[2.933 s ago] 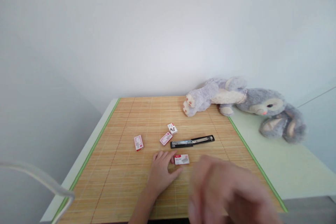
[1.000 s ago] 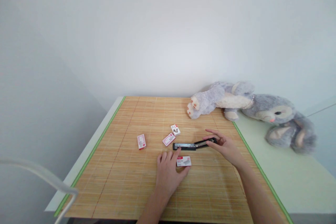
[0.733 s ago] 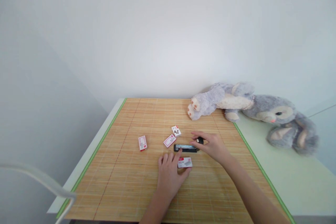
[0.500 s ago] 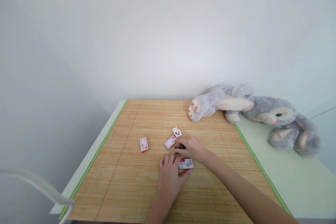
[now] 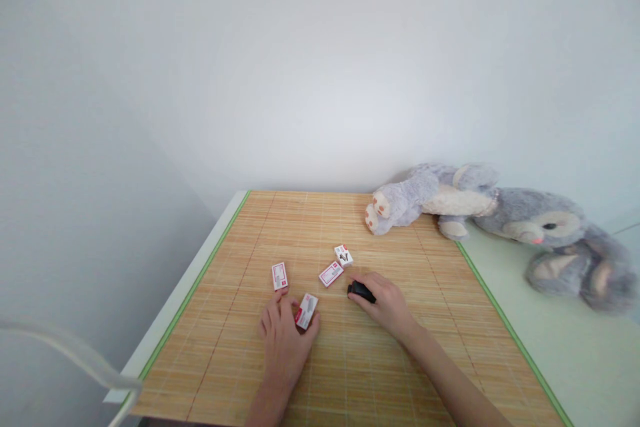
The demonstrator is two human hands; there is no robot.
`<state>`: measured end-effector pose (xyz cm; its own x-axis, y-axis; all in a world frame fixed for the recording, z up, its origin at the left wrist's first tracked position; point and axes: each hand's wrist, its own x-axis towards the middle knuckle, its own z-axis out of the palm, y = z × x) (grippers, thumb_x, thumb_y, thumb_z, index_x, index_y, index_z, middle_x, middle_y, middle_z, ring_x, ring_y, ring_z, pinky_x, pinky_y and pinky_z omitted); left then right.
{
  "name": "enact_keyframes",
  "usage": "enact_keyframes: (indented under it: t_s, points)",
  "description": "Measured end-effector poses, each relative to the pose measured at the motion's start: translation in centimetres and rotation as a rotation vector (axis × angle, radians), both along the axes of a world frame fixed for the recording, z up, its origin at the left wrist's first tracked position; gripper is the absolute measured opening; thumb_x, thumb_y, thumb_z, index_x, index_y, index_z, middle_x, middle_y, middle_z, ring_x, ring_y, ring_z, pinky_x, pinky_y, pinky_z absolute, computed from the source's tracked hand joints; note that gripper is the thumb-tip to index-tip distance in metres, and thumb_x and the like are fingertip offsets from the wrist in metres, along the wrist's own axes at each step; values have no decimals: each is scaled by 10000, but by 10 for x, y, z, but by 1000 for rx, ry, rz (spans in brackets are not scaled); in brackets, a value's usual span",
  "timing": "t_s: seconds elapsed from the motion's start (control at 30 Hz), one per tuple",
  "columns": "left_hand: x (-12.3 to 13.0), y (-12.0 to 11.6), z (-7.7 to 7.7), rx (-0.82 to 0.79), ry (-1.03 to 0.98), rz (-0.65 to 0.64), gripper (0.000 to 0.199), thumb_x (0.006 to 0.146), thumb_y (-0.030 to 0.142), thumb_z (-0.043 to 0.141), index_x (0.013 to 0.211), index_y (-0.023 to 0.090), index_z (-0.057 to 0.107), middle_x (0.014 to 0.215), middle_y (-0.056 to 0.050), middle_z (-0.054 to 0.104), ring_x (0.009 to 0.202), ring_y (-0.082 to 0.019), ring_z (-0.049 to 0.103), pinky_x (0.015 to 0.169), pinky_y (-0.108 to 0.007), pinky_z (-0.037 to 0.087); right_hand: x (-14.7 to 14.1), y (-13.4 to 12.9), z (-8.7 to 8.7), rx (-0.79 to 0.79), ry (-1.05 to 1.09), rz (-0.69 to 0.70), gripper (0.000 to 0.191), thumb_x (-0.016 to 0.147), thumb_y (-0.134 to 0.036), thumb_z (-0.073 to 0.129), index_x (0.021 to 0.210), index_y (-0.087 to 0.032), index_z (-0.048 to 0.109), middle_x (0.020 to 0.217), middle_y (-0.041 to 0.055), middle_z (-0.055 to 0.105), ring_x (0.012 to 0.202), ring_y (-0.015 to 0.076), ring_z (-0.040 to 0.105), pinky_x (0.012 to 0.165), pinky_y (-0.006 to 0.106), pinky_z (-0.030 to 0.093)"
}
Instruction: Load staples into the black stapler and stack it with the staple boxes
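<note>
My left hand [image 5: 286,333] rests low over the mat with its fingers curled around a white and red staple box [image 5: 307,310], thumb on the right side. Against my right hand's [image 5: 384,301] fingers lies a small black stapler [image 5: 362,291], gripped between thumb and forefingers close to the mat. Just beyond my left fingertips is another white staple box [image 5: 279,275] with a pink border. Between the hands and farther away, a similar pink-bordered box [image 5: 331,273] touches or nearly touches a small white box [image 5: 343,255] printed with a black picture.
A bamboo mat [image 5: 240,347] with green edging covers much of the pale table [image 5: 590,360]. A grey plush rabbit [image 5: 460,203] lies along the back right, partly on the mat. A white cable or tube [image 5: 75,350] curves in at lower left.
My left hand has moved left with the staple box, which has turned from crosswise to slanted. My right hand has drawn away to the right with the stapler. The view has shifted slightly.
</note>
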<state>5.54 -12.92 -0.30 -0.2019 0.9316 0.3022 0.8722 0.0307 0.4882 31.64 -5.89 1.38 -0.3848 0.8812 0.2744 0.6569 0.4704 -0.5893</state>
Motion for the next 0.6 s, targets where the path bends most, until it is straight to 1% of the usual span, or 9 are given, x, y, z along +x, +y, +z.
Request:
enact_keyframes:
  t_s: [0.1, 0.17, 0.23, 0.33, 0.4, 0.47, 0.6]
  points:
    - [-18, 21, 1, 49, -41, 100, 476, 921, 506, 645, 1286, 231, 512, 1504, -147, 462, 1383, -366, 444, 1129, -571, 360, -4, -1, 3, 12, -5, -64, 444, 941, -424, 685, 1363, -307, 614, 1304, 80, 706, 1207, 292, 649, 1037, 479, 527]
    - [-28, 38, 1, 54, -72, 143, 514, 981, 499, 561, 1409, 233, 461, 1501, -139, 490, 1378, -344, 460, 1133, -558, 364, -9, 0, 7, 4, -23, -108, 489, 924, -453, 700, 1377, -300, 597, 1357, 88, 679, 1243, 305, 628, 1059, 499, 511]
    - [-38, 53, 1, 26, -76, 139, 507, 1002, 475, 524, 1450, 244, 468, 1440, -131, 560, 1338, -344, 493, 1108, -560, 380, -14, 3, 11, -17, -49, -138, 500, 915, -475, 708, 1370, -301, 597, 1359, 88, 674, 1240, 312, 625, 1055, 501, 508]
    - [-51, 70, 0, -12, -61, 57, 415, 993, 399, 526, 1392, 292, 571, 1357, -96, 638, 1256, -335, 547, 1058, -537, 419, -20, 7, 15, -43, -86, -132, 484, 903, -447, 731, 1353, -320, 606, 1338, 69, 679, 1230, 303, 622, 1049, 470, 504]
    - [-56, 74, -2, -9, -59, -2, 367, 971, 346, 545, 1327, 329, 635, 1324, -61, 661, 1207, -312, 577, 1040, -504, 442, -25, 11, 17, -54, -113, -112, 516, 886, -411, 757, 1370, -329, 597, 1347, 63, 671, 1237, 299, 613, 1048, 447, 500]
    - [-60, 72, -3, -6, -59, -56, 360, 948, 318, 564, 1292, 347, 665, 1297, -41, 674, 1179, -296, 594, 1031, -483, 460, -31, 15, 18, -65, -152, -84, 564, 868, -390, 777, 1395, -333, 586, 1361, 70, 659, 1242, 306, 608, 1036, 441, 504]
    - [-63, 56, -7, 1, -60, -131, 368, 949, 299, 550, 1294, 350, 667, 1316, -25, 666, 1187, -276, 602, 1056, -471, 468, -47, 24, 17, -73, -193, -24, 572, 848, -366, 794, 1388, -343, 608, 1344, 70, 669, 1222, 311, 618, 1014, 437, 515]
